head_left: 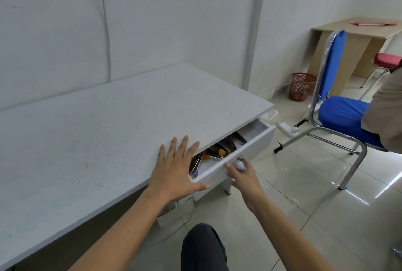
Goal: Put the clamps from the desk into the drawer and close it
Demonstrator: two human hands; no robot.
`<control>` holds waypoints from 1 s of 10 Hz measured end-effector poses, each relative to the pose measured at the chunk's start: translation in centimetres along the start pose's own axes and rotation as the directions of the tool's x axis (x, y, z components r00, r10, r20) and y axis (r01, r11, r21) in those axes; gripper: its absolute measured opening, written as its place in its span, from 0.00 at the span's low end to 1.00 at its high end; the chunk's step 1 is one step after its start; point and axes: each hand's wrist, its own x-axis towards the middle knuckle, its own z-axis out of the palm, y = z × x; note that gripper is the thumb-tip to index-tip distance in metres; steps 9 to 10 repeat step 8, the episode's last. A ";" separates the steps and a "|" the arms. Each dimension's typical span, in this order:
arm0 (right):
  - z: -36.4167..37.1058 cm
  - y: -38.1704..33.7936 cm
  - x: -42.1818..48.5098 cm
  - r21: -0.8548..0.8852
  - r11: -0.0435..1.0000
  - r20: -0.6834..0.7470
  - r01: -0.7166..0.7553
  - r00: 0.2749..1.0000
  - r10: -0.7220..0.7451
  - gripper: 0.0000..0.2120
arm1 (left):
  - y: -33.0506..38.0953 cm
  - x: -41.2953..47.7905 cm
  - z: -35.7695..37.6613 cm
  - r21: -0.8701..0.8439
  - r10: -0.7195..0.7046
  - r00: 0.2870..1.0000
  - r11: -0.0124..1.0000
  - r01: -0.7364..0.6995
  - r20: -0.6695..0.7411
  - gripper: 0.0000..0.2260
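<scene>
The white drawer [254,148] under the desk's right edge stands partly open. Inside it lie black and orange clamps [217,153] among other dark tools; part of the contents is hidden under the desktop. My left hand [176,170] rests flat on the white desk [97,131] with its fingers spread, right at the edge above the drawer. My right hand [241,175] is on the drawer front, fingers curled around the small round knob [240,158]. No clamps show on the desktop.
A blue chair [339,116] with chrome legs stands to the right on the tiled floor, with a person's sleeve at the frame edge. A red mesh bin [301,87] and a wooden table [356,31] are behind it. A white power strip [288,129] lies on the floor.
</scene>
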 end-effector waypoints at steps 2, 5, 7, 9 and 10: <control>4.5 -1.7 3.0 -0.155 0.986 0.033 0.064 0.998 -0.060 0.39 | -0.7 0.2 -0.1 -0.013 0.057 0.997 0.998 -0.057 0.042 0.48; 7.3 -5.2 6.9 -0.464 0.875 0.286 0.137 0.958 0.001 0.14 | -1.2 0.2 -0.4 -0.037 0.074 0.997 0.997 -0.072 0.037 0.47; 4.7 -6.6 5.0 -0.584 0.809 0.369 0.064 0.909 0.194 0.33 | -1.1 0.5 -0.6 -0.048 0.072 0.996 0.996 -0.069 0.060 0.46; 4.0 -7.8 3.1 -0.654 0.745 0.475 0.129 0.837 0.273 0.28 | -1.1 0.4 -0.9 -0.187 0.063 0.997 0.981 -0.052 0.054 0.41; 4.0 -7.8 3.1 -0.654 0.745 0.475 0.129 0.837 0.273 0.28 | -1.1 0.4 -0.9 -0.187 0.063 0.997 0.981 -0.052 0.054 0.41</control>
